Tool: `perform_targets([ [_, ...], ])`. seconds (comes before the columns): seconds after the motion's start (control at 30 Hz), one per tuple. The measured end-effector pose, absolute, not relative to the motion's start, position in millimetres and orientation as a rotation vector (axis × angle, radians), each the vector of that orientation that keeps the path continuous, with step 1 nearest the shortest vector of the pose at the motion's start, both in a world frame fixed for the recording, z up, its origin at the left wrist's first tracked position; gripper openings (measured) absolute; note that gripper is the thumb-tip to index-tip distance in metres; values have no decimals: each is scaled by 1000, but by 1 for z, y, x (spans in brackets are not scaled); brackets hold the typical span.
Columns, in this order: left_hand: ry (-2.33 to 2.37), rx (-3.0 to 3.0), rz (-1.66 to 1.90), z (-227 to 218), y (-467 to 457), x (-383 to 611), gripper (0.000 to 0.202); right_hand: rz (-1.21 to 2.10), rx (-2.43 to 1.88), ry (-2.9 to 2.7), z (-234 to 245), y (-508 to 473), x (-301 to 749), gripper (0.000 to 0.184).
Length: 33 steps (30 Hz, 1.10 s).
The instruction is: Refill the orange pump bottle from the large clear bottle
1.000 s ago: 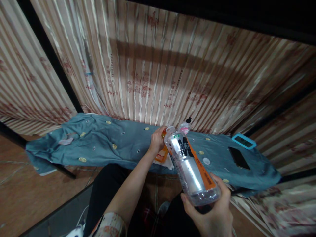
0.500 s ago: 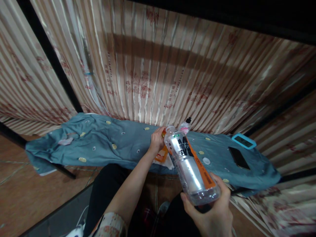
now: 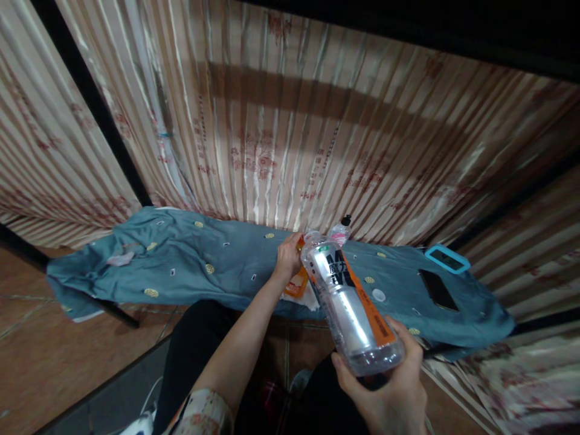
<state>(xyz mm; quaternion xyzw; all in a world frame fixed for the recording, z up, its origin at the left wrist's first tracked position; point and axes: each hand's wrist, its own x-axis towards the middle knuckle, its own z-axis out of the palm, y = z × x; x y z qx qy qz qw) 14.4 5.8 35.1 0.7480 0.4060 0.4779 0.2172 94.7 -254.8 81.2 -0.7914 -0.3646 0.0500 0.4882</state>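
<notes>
A large clear plastic bottle with a silver and orange label is tilted, its open mouth pointing away from me and its base towards me. My right hand grips it round the base. Fingers of my left hand are closed at the top of a smaller bottle of orange liquid, close beside the large bottle's mouth. The large bottle partly covers this smaller one. Under the orange bottle lies a white tissue. A white round cap rests on the cloth to the right.
A blue-grey patterned cloth covers the narrow bench. Behind the large bottle stands a small clear bottle with a black top. On the right lie a black phone and a blue-framed device. A pleated curtain hangs behind.
Almost nothing differs. Both hands and the two bottles hold nearly the same position.
</notes>
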Motion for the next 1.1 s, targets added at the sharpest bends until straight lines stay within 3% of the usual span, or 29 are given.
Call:
perform_targets([
  [1.1,1121,2064,1328,34,7,15,27,121,-1920,-874,79,-254,95,95],
])
